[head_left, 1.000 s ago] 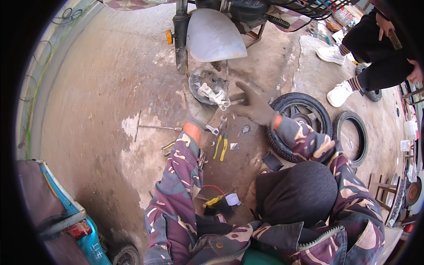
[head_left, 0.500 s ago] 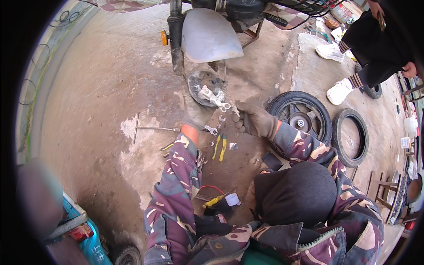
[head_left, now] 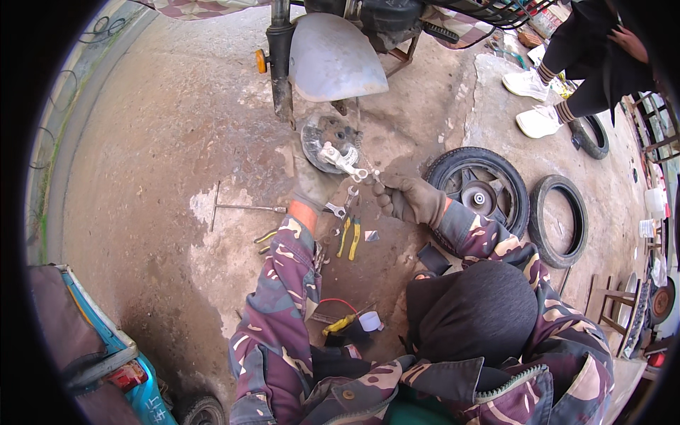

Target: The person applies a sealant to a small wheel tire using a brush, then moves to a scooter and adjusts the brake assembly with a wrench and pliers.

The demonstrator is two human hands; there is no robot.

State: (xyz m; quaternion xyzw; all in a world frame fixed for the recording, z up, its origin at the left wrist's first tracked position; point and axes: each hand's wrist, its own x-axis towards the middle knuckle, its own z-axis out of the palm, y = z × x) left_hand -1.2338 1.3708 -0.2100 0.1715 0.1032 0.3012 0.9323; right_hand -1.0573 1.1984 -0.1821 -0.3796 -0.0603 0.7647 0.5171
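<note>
My gloved left hand [head_left: 312, 185] is closed on the near side of a round, worn metal brake plate [head_left: 322, 139]; most of its fingers are hidden. A pale brake lever [head_left: 343, 162] with a ringed end sticks out from the plate toward my right. Just beside that ring, my gloved right hand [head_left: 414, 199] pinches a small, pale, rod-like part [head_left: 376, 176], its exact kind too small to make out. On the ground below lie an open-ended wrench [head_left: 336, 210] and yellow-handled pliers [head_left: 351, 237]. A T-handle wrench [head_left: 248, 207] is left of my left wrist.
Ahead stands a motorcycle's front end with a silver fender [head_left: 336, 60] and a fork leg [head_left: 281, 67]. To the right lie a spoked wheel with tyre [head_left: 520, 191] and a loose tyre [head_left: 577, 241]. A person in white shoes [head_left: 538, 122] stands beyond. A blue vehicle [head_left: 152, 386] is at lower left.
The small part in my right hand has shifted slightly away from the lever's ring. At upper right, the person's legs and hand have moved. A blurred shape over the blue vehicle is gone.
</note>
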